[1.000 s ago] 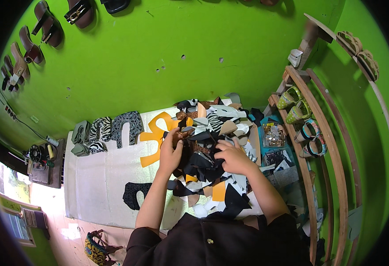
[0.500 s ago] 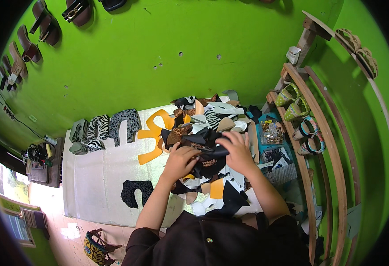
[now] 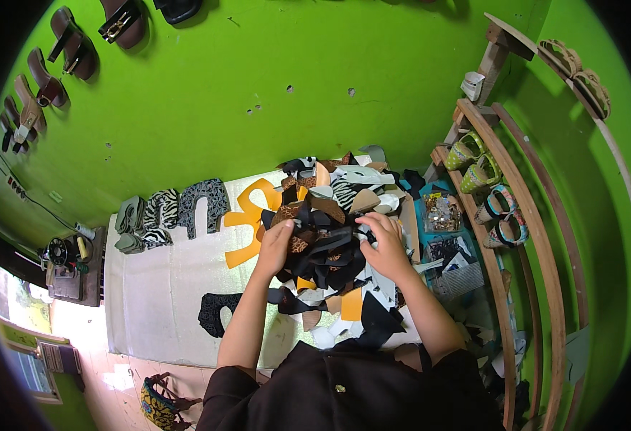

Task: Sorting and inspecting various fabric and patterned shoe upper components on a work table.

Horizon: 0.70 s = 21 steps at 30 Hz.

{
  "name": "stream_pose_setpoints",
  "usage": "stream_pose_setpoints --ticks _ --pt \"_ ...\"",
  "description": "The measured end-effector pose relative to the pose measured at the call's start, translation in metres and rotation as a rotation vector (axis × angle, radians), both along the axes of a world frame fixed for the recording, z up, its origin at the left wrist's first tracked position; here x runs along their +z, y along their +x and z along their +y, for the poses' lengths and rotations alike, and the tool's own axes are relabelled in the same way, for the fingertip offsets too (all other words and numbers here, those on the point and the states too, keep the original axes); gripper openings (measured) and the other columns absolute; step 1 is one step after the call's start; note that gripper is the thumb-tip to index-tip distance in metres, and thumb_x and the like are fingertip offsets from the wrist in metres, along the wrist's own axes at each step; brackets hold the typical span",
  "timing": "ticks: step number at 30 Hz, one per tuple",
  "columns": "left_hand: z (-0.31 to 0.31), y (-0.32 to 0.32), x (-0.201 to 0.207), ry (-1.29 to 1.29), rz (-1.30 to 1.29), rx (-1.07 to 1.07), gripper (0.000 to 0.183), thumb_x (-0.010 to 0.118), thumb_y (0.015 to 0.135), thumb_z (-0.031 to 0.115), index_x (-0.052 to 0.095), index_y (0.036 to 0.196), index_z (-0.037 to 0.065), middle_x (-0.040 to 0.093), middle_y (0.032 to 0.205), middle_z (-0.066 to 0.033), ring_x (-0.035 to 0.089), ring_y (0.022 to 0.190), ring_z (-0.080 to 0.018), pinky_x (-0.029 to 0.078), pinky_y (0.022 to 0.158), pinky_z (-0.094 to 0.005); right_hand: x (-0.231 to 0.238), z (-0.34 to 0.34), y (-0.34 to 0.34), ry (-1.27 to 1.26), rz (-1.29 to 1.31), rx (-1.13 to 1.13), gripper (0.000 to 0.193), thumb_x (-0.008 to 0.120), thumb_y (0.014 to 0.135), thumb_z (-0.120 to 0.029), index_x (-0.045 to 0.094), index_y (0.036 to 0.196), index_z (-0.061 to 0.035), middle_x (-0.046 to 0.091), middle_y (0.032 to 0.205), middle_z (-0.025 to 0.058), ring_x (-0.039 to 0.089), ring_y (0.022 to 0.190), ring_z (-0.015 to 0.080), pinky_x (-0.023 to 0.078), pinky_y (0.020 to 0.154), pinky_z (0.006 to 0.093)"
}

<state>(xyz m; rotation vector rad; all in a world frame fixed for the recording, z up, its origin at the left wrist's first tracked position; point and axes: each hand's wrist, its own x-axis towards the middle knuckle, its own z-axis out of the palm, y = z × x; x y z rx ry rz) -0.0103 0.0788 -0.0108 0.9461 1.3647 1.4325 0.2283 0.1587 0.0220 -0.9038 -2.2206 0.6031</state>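
White bench [image 3: 164,302], heap of dark scraps [image 3: 330,253] between two hands
Left hand [image 3: 275,250] at the heap's left edge, fingers close together, whether pinching a scrap cannot be told; right hand [image 3: 387,248] at its right edge, thumb and fingers spread.

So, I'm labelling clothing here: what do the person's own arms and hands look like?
Short, loose, dark sleeves, part of a matching dark top, leave the forearms bare. The left hand and right hand wear no gloves.
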Motion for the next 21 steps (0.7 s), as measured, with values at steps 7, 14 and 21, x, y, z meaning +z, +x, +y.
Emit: stream_pose_setpoints --ticks 7,14,21 --pt "0.002 0.023 0.029 0.13 1.135 0.436 0.034 0.063 0.075 0.026 0.06 0.103 0.008 0.049 0.116 -0.0144 0.042 0.112 -0.0303 0.022 0.096 -0.0455 -0.014 0.023 0.016 0.113 -0.377 -0.392 0.048 0.057 0.077 -0.023 0.047 0.123 -0.0119 0.055 0.113 0.0103 0.049 0.111 0.0279 0.026 0.097 0.0546" --pt "0.044 0.055 0.062 0.422 1.11 0.22 0.028 0.063 0.075 0.016 0.059 0.101 0.007 0.048 0.118 -0.0166 0.045 0.111 -0.0337 0.032 0.094 -0.0433 -0.069 -0.011 -0.003 0.05 -0.647 -0.074 0.042 0.057 0.075 -0.023 0.056 0.114 -0.0076 0.062 0.095 0.0111 0.057 0.095 0.0281 0.017 0.101 0.0621" --pt "0.064 0.07 0.006 0.276 1.489 -0.325 0.028 0.06 0.077 0.03 0.066 0.101 0.017 0.051 0.122 -0.0118 0.042 0.119 -0.0275 0.028 0.098 -0.0459 -0.068 -0.013 0.0 -0.086 -0.565 0.04 0.038 0.054 0.077 -0.02 0.058 0.112 -0.0077 0.059 0.106 0.0116 0.051 0.108 0.0264 0.016 0.102 0.0615"
